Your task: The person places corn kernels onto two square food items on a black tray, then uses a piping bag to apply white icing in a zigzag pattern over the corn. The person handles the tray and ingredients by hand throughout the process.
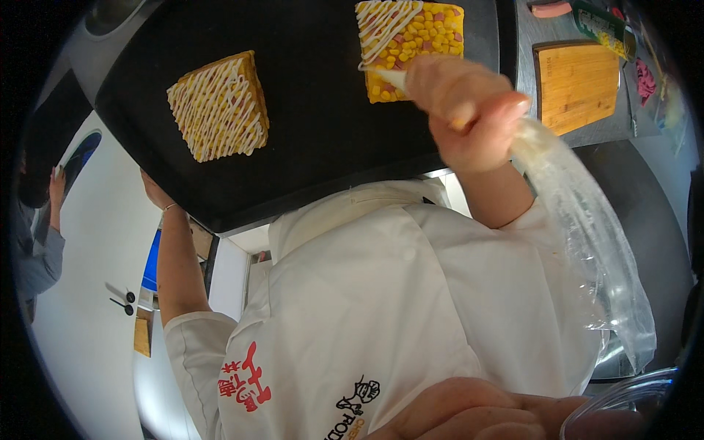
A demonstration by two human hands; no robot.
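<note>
My right hand [473, 110] is closed around a clear plastic piping bag [590, 227], whose long loose end trails down to the right. The bag's narrow tip points left over a square bread piece [425, 44] topped with corn kernels and pink diced bits. White sauce lines cover its upper left part. Further left on the black baking tray [315, 139] lies a second thick square piece [218, 110], striped with white sauce over most of its top. At the tray's left edge, my left hand [154, 189] grips the rim, with its fingers mostly hidden.
On a metal counter [528, 59] to the right lies a wooden cutting board [579, 84]. Beyond it are a green and yellow package [601, 28], a pink piece [551, 9] and a crumpled pink item [645, 81]. Another person's grey sleeve [42, 260] shows at far left.
</note>
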